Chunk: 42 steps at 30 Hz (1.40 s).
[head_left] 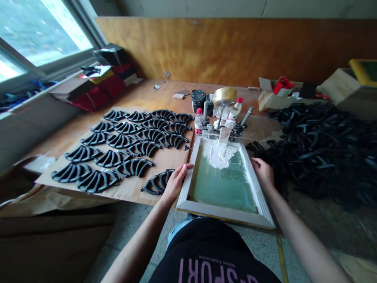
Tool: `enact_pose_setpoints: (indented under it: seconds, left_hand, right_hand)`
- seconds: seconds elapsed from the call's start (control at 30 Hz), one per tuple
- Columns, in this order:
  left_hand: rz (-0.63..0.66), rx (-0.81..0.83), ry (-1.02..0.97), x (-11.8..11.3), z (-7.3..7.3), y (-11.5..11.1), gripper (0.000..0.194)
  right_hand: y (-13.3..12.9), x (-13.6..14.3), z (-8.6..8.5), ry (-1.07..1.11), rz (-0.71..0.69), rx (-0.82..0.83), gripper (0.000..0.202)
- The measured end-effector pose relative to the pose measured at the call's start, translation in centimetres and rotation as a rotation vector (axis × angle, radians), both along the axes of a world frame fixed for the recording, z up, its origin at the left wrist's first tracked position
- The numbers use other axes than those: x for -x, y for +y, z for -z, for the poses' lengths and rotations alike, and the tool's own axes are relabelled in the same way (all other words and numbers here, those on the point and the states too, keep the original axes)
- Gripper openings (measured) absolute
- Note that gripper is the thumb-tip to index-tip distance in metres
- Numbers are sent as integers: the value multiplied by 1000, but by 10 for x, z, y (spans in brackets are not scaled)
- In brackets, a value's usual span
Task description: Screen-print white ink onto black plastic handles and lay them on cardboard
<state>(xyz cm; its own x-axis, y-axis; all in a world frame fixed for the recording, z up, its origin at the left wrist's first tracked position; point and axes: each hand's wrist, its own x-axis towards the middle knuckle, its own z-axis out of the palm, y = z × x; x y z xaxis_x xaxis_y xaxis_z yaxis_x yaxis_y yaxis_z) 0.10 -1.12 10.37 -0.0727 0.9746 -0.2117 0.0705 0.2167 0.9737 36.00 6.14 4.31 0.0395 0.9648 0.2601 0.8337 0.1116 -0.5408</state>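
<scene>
A wooden-framed printing screen (224, 213) with green mesh lies in front of me, hinged at its far end. White ink (218, 154) and a squeegee (224, 136) rest on the mesh near the far end. My left hand (176, 182) grips the frame's left rail. My right hand (263, 172) holds the right rail. Just left of my left hand lies a black curved plastic part (156, 182) on cardboard.
Rows of black curved parts (123, 145) cover a cardboard sheet (129, 188) on the left. A big heap of the same parts (321, 145) fills the right. Bottles (199, 121), a black jar (198, 99) and a tape roll (225, 95) stand behind the screen. Boxes (341, 84) sit at back right.
</scene>
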Motion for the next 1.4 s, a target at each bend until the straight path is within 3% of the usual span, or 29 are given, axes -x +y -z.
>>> enact_pose_setpoints:
  seconds: [0.07,0.17,0.23,0.33,0.43,0.5,0.6,0.7,0.8,0.9,1.03,1.13,1.27,1.4]
  left_hand:
    - [55,77,-3,3,26,-6,54]
    - [63,138,38,1,58,-7,69]
    - [39,132,91,-2,72,-7,69]
    - [18,114,144,-4,83,-6,67]
    - [10,112,167,-3,89,-7,66]
    - [5,104,164,-3,93,-8,65]
    - [-2,96,144,-4,95,-8,64]
    - [-7,96,136,-5,92,-8,65]
    - [-15,93,136,-6,87,-8,65]
    - [-27,103,142,-6,83,-8,65]
    - [-38,119,132,-6,81,-8,66]
    - [-38,138,117,-6,75,-9,69]
    - [-4,156,18,-2,49,-9,72]
    - [-24,76,-56,0,4,2,53]
  right_hand:
    - [23,4,-17,61,52,-111,40]
    - [58,40,-41,-10,-109,-279,51]
    - [78,69,-49,-127,-243,-260,54]
    - [91,100,-45,-294,-383,-78,29]
    - [76,113,-31,-436,-413,11,9]
    - [55,114,-26,-478,-466,-8,8]
    - [23,105,-30,-470,-664,-56,14]
    - [15,93,-45,-436,-845,-57,11]
    - [25,91,-55,-407,-824,-34,8]
    - [26,98,-46,-404,-697,-96,9]
    - [9,99,-30,-399,-775,-127,14]
    - [17,96,-35,-312,-758,-104,10]
    - [63,102,-59,-221,-535,-92,38]
    - [101,84,-81,-272,-290,-124,51]
